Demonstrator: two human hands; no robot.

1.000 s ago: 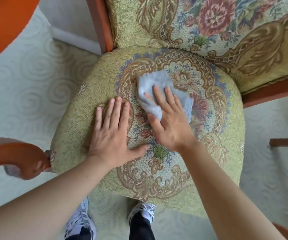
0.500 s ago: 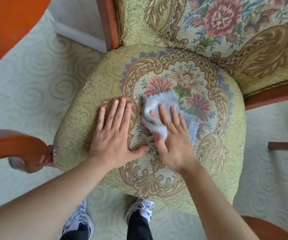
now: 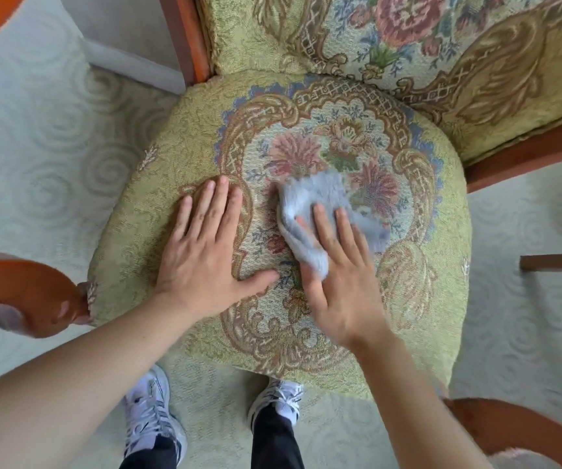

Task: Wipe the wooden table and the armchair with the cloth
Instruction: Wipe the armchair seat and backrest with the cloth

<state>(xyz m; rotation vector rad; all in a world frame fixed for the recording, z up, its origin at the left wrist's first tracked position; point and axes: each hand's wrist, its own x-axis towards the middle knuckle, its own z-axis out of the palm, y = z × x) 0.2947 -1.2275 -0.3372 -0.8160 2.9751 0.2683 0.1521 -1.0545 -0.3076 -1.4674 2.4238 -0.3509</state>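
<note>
The armchair seat (image 3: 178, 137) is a round green cushion with a woven floral pattern and fills the middle of the view. A crumpled grey cloth (image 3: 320, 198) lies on the seat's centre. My right hand (image 3: 340, 275) presses down on the cloth's near half, fingers spread over it and thumb tucked against its edge. My left hand (image 3: 205, 252) lies flat on the seat just left of the cloth, fingers together and thumb out toward the right hand. The wooden table is not in view.
The patterned backrest (image 3: 408, 45) rises behind the seat. An orange wooden armrest (image 3: 29, 292) curves in at the left, another (image 3: 509, 431) at the lower right. My white trainers (image 3: 151, 418) stand on pale swirl-patterned carpet (image 3: 35, 147) below the seat's front edge.
My right hand has dragged the cloth from the back of the seat toward the front. My left hand has stayed flat in the same place.
</note>
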